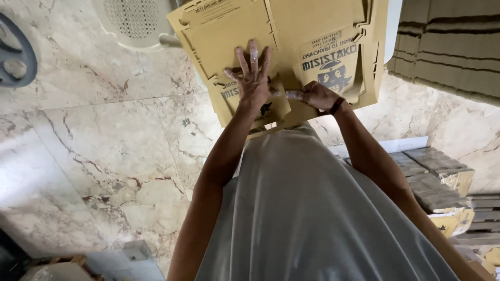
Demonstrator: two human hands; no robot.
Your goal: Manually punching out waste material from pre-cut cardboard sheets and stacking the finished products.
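A flat brown cardboard box blank [291,31] with dark blue print lies in front of me, its flaps partly folded. My left hand [252,78] presses flat on a folded flap, fingers spread and straight. My right hand [315,96], with a dark band at the wrist, pinches the edge of a neighbouring flap near the blank's lower middle. Both forearms reach out over my grey shirt.
A marble floor [94,145] spreads to the left. A white plastic chair [136,23] stands at the top. Stacks of flat cardboard [453,47] sit at the upper right, and wrapped bundles of blanks [442,182] lie at the right.
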